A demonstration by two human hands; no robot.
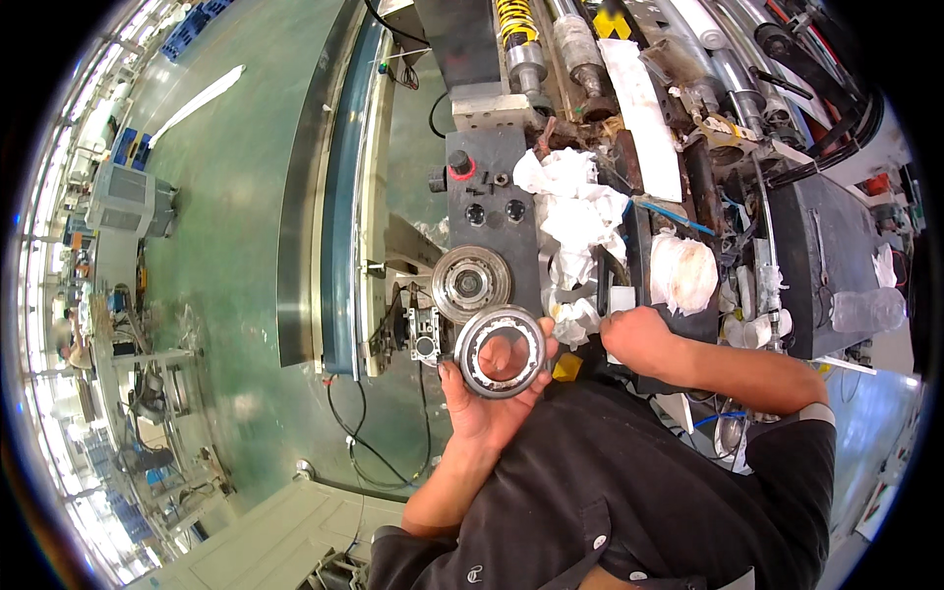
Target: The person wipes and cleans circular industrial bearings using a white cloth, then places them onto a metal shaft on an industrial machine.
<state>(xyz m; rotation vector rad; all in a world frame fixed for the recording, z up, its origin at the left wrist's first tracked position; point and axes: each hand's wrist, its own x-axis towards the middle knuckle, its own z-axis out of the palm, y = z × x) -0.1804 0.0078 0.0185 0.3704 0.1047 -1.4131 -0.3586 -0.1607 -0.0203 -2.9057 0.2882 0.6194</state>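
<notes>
My left hand (pixel 484 413) is wrapped round the outer rim of a steel ball bearing (pixel 501 318), holding it up with its ring face showing. Some fingers are visible through its bore. Just beyond it sits a round metal hub with concentric rings (pixel 470 279), at the edge of a dark machine plate (pixel 492 228). My right hand (pixel 637 340) is closed beside a crumpled white wipe (pixel 576 323) and a small white piece (pixel 621 298). Its curled fingertips are hidden, so what they hold is unclear.
More crumpled white wipes (pixel 582 202) and a stained roll of cloth (pixel 683 273) lie on the machine. A blue stick (pixel 677 216) rests near them. Rollers and a yellow spring (pixel 515 22) stand at the back. A clear plastic bottle (pixel 867 311) lies right; a long rail (pixel 339 197) runs left.
</notes>
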